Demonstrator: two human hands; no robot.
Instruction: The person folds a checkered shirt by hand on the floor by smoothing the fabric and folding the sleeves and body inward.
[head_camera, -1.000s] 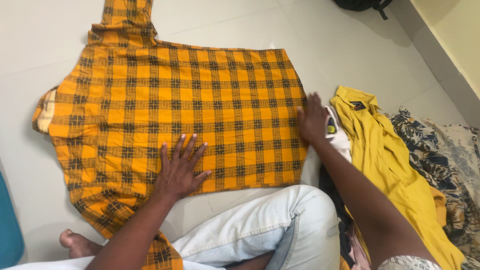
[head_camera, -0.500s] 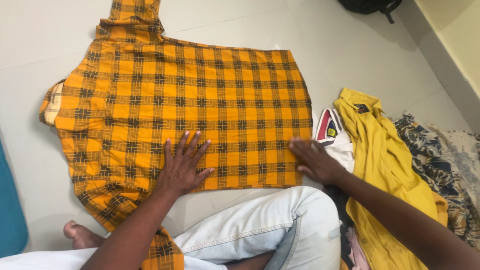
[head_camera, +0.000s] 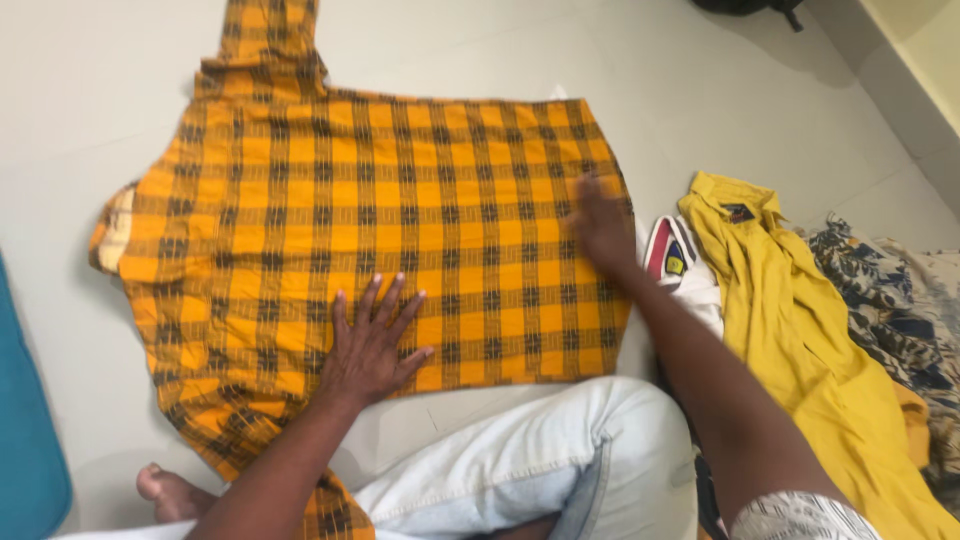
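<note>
**Both hands flat on a checked shirt spread on the floor**

The orange-and-black checked shirt lies spread flat on the pale tiled floor, in front of the person's bent knee in light jeans. Its long axis runs left to right across the view: the collar end points left, where a pale lining shows at the edge, and the straight hem faces right. One sleeve stretches away toward the top of the view, the other trails down toward the person, near a bare foot.

The left hand rests palm down on the near part of the shirt, fingers spread wide, gripping nothing. The right hand also lies open and flat on the cloth, close to the hem edge, blurred by motion; it clasps nothing.

Half a second earlier the right hand sat lower, at the near corner of the hem; it has since slid up along that edge to the shirt's mid-height. The left hand has stayed where it was, and the shirt keeps the same lie.

Just right of the hem lies a white garment with a red-and-blue patch, then a mustard-yellow shirt, crumpled, and beyond it a dark patterned cloth. A teal object shows at the left edge.
</note>
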